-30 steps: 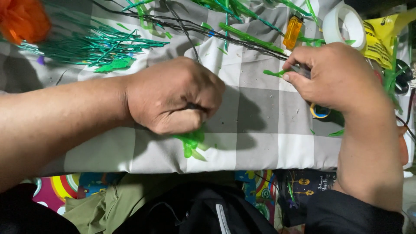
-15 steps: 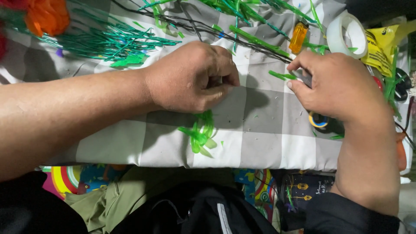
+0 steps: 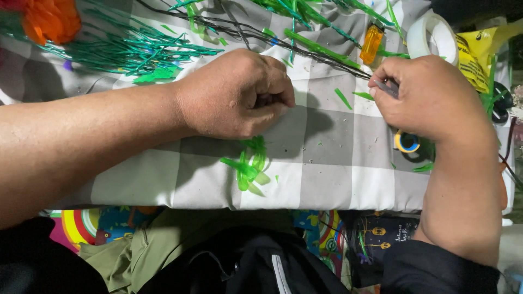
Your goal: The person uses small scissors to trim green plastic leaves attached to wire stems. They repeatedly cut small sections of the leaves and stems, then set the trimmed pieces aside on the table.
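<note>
The left hand (image 3: 234, 95) is curled into a fist, pinching a bright green plastic leaf sprig (image 3: 248, 166) that fans out below it on the checked table (image 3: 327, 174). The right hand (image 3: 430, 98) is clamped on a grey tool (image 3: 384, 86).

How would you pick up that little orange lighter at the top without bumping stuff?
Pinch the orange lighter across its two long sides, near the middle, coming straight down from above. It lies flat on the checked cloth, pointing up and down in the view, so its long sides are free. A green strip lies to its left and the tape roll to its right, so a sideways reach would probably knock them.
</note>
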